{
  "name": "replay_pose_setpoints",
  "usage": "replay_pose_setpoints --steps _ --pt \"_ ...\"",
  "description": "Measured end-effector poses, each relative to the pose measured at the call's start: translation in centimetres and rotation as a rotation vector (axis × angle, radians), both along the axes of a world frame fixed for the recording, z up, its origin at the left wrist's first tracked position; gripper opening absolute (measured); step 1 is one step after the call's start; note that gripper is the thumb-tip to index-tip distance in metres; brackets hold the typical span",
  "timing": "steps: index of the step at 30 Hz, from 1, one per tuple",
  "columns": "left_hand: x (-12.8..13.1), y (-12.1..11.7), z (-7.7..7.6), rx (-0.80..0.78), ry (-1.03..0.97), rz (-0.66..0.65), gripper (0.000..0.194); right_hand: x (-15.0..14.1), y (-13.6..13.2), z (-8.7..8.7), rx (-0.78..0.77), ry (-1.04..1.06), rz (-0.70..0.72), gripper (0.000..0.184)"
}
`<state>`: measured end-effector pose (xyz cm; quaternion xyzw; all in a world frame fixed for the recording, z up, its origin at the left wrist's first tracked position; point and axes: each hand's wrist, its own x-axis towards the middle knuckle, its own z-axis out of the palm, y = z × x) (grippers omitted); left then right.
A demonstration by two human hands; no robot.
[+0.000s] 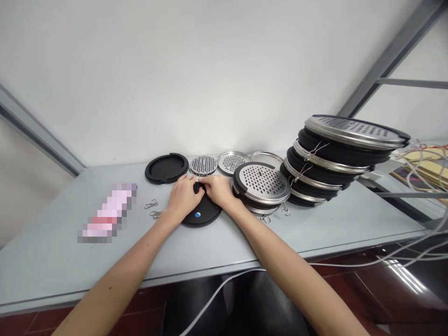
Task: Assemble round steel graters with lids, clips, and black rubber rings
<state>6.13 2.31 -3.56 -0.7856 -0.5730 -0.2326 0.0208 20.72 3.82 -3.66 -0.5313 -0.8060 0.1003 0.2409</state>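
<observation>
A round black disc [205, 218] with a small blue-and-white sticker lies on the table in front of me. My left hand [184, 197] rests over its left side, fingers bent and closed near the far rim. From the right, my right hand [217, 190] reaches to the same spot, thumb and fingers pinched together. A tiny shiny bit shows between the fingertips; what they grip is mostly hidden. Wire clips [151, 204] lie just left of the disc. Close by on the right, a short stack topped by a slotted metal plate [263, 183] stands beside my right wrist.
Behind are a black ring-shaped tray [167, 168], a slotted round grate [203, 165], a perforated plate [234, 162] and a metal ring [268, 155]. A tall leaning stack [336, 161] stands right. A blurred pink object [112, 210] lies left. A white cable [224, 282] hangs at the front edge.
</observation>
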Motion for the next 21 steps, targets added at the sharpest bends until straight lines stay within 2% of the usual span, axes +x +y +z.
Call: replay_pose_setpoints --steps 4,12,21 --pt "0.09 -0.09 0.15 -0.034 -0.014 -0.007 0.021 0.01 -0.03 -0.10 0.016 -0.001 0.006 0.035" --pt "0.27 -0.68 0.38 -0.101 0.001 0.077 0.028 -0.06 0.26 -0.63 0.030 0.004 -0.019 0.032" --pt "0.33 -0.87 0.55 -0.122 0.027 0.086 0.037 -0.04 0.13 -0.11 0.007 -0.049 -0.026 0.034"
